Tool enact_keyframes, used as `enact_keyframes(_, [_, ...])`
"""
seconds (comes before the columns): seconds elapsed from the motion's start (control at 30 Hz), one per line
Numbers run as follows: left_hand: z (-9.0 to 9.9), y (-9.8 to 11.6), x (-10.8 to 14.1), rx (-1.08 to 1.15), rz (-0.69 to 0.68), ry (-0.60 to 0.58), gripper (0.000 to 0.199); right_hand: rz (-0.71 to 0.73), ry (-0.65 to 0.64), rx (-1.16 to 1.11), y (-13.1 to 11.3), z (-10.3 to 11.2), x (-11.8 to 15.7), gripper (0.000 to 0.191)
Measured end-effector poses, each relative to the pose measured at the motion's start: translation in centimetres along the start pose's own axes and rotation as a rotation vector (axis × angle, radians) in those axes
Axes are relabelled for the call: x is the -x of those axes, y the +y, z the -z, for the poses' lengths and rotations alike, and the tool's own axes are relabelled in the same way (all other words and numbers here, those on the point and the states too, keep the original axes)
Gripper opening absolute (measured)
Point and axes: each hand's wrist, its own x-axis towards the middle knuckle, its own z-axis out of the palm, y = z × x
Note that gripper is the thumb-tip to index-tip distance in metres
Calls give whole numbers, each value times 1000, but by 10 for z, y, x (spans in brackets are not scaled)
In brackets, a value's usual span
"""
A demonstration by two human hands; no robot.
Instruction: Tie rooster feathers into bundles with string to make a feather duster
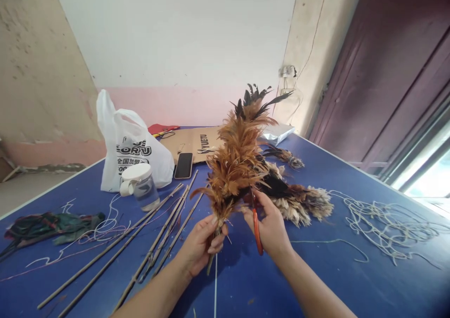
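Note:
My left hand (207, 243) is wrapped round the lower stem of a feather duster (237, 154), whose brown feathers with black tips rise upward and lean slightly right. A bit of the stick pokes out below my fingers. In my right hand (269, 222) is a pair of scissors (258, 229) with an orange-red handle, its dark blades pointing up against the lower feathers. Whether the blades are apart is hard to see. Behind my right hand lie bundles of loose feathers (309, 200), black and brown with pale fluffy ends.
Several thin sticks (151, 257) lie left on the blue table (351, 285). Beyond them are a lidded cup (144, 191), a white plastic bag (119, 144), a phone (183, 166) and flat cardboard (186, 140). Tangled string (386, 224) spreads at right; dark cloth (52, 226) lies far left.

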Motion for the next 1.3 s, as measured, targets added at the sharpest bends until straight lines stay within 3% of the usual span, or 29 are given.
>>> enact_keyframes(0.2, [0, 2, 1, -15, 35, 0, 21, -95, -56, -97, 0, -3, 2, 27])
enact_keyframes(0.33, [2, 3, 0, -11, 34, 10, 18, -117, 4, -203, 2, -7, 2, 38])
enact_keyframes(0.5, [3, 8, 0, -24, -10, 73, 17, -260, 50, -228, 14, -16, 2, 39])
enact_keyframes(0.77, [6, 16, -2, -77, -130, 119, 12, -100, -119, 88, 33, -41, 21, 47])
enact_keyframes(0.87, [5, 11, -2, -114, -116, 108, 13, -68, -113, 107, 26, -37, 19, 45])
enact_keyframes(1.07, [2, -1, -1, -214, -86, 81, 17, -64, 75, 26, 8, -16, 5, 35])
enact_keyframes(1.3, [3, -1, -2, -217, -78, 67, 18, -121, 17, -95, 3, -10, 3, 30])
